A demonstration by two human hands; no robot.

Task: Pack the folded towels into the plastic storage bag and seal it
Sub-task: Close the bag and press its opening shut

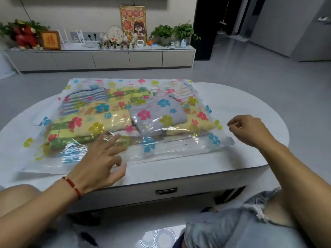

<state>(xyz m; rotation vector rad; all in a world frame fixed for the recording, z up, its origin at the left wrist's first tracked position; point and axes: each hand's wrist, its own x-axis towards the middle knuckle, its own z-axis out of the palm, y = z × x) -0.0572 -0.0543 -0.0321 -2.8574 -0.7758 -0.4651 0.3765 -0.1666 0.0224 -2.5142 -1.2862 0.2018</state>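
A clear plastic storage bag (172, 149) printed with coloured flowers lies flat on the white table (241, 104). Several folded towels fill it: yellow-green ones (100, 122), a grey one (152, 115), a blue striped one (84, 99) and a pastel striped one (184, 93). My left hand (100, 161) rests with fingers spread on the bag's near edge, left of centre. My right hand (249, 129) hovers just past the bag's near right corner, fingers curled and pinched; whether it holds something tiny I cannot tell.
The table has a drawer handle (166, 191) on its near side. My knees sit below the table edge. Across the grey floor stands a low cabinet (100, 59) with plants, frames and ornaments. A dark doorway (215, 24) opens at the back right.
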